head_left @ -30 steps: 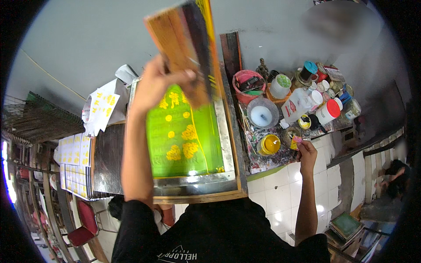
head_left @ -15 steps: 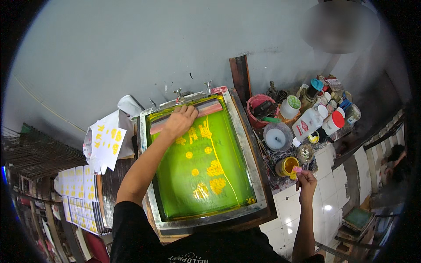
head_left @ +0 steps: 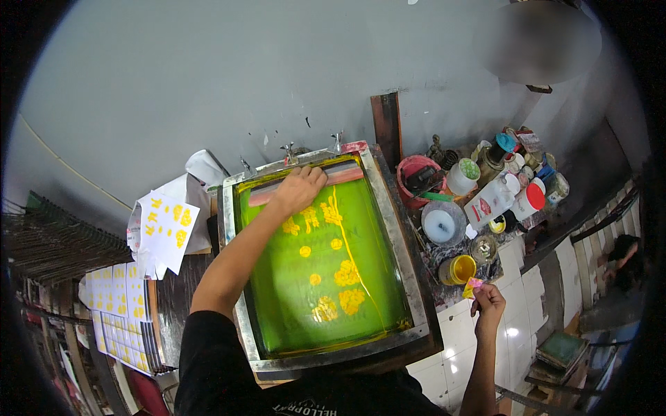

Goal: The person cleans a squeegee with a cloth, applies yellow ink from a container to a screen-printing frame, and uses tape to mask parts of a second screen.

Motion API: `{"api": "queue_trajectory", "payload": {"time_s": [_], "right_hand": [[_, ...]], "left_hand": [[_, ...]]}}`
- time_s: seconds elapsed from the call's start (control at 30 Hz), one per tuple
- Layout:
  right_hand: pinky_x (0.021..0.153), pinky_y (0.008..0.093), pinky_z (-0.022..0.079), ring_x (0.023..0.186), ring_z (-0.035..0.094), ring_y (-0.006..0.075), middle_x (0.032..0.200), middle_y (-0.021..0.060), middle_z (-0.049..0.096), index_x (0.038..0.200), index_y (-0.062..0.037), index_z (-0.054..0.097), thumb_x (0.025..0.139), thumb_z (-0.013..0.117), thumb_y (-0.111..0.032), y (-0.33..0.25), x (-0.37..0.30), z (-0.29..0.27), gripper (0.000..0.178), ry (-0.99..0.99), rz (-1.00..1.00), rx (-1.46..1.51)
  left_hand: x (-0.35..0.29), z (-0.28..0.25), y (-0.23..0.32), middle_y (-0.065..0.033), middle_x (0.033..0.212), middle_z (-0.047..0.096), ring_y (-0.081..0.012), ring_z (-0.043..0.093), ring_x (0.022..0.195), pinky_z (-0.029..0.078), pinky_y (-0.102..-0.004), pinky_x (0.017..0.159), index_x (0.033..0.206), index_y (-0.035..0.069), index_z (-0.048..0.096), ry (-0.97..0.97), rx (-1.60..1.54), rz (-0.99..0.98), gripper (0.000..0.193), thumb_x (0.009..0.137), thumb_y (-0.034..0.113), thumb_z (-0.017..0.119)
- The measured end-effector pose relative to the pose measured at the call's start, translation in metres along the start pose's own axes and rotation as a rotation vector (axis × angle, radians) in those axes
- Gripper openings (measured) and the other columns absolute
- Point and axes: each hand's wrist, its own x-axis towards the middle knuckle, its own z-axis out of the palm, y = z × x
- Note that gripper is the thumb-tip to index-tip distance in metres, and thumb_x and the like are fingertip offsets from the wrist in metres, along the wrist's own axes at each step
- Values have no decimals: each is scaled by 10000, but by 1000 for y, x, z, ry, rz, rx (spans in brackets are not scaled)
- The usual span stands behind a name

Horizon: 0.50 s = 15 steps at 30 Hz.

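My left hand point(head_left: 300, 190) grips a squeegee point(head_left: 345, 175) with a pinkish-red handle, which lies across the far end of a screen printing frame point(head_left: 404, 291). The frame's green mesh point(head_left: 288, 277) bears yellow floral and round shapes, and a thin yellow ink streak runs down its right side. Off to the right, my right hand point(head_left: 490, 301) pinches a small pink piece with a yellow-smeared end point(head_left: 472, 286). That piece is just in front of an open jar of yellow ink point(head_left: 459, 269). What the piece is made of I cannot tell.
Left of the frame are white sheets printed in yellow point(head_left: 166, 225) and a stack of more prints point(head_left: 118, 305). On the right, a cluttered stand holds a pink basin point(head_left: 413, 173), a white tub point(head_left: 440, 226) and several bottles. Metal clamps point(head_left: 288, 152) stand at the frame's far edge.
The whole view has shifted slightly. My right hand has drawn the small piece a little toward me, off the ink jar's rim. My left hand still holds the squeegee at the far end.
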Motion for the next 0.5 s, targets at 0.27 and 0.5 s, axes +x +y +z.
{"api": "queue_trajectory", "payload": {"time_s": [0.27, 0.5], "right_hand": [[400, 221, 346, 456, 449, 68, 716, 30, 616, 932, 9, 677, 926, 656, -94, -2, 5, 5, 105, -41, 8, 40], [402, 218, 349, 457, 453, 69, 716, 25, 615, 933, 2, 688, 926, 657, -85, -2, 7, 14, 93, -36, 16, 72]], "left_hand": [[5, -1, -4, -81, 1001, 590, -247, 605, 969, 486, -385, 846, 1091, 71, 561, 25, -5, -10, 240, 869, 158, 540], [21, 6, 21, -109, 1019, 612, -294, 607, 991, 483, -444, 850, 1013, 61, 564, 156, 22, -530, 250, 902, 284, 587]]}}
